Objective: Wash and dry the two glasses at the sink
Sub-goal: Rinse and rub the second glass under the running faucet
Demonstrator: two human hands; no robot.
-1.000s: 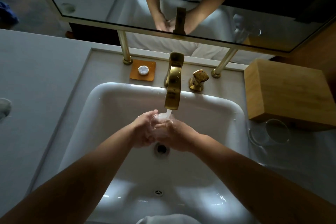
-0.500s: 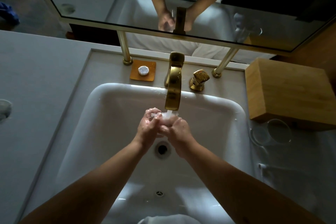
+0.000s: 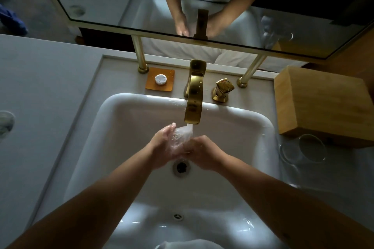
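Both my hands hold a clear glass over the white sink, under the water running from the gold faucet. My left hand cups the glass from the left, fingers curled round its side. My right hand grips its lower end from the right. The glass is tilted, its upper part toward the spout, and splashing water blurs its outline. A second clear glass lies on the wet counter to the right of the sink, in front of a wooden box.
The wooden box stands at the right. A gold tap handle and an orange dish with a small white soap sit behind the basin. The drain lies below my hands. A white cloth shows at the bottom edge. The mirror hangs above.
My hands have shifted on the glass under the stream. My left hand now reaches higher toward the spout and my right hand sits lower. The glass on the counter has not moved.
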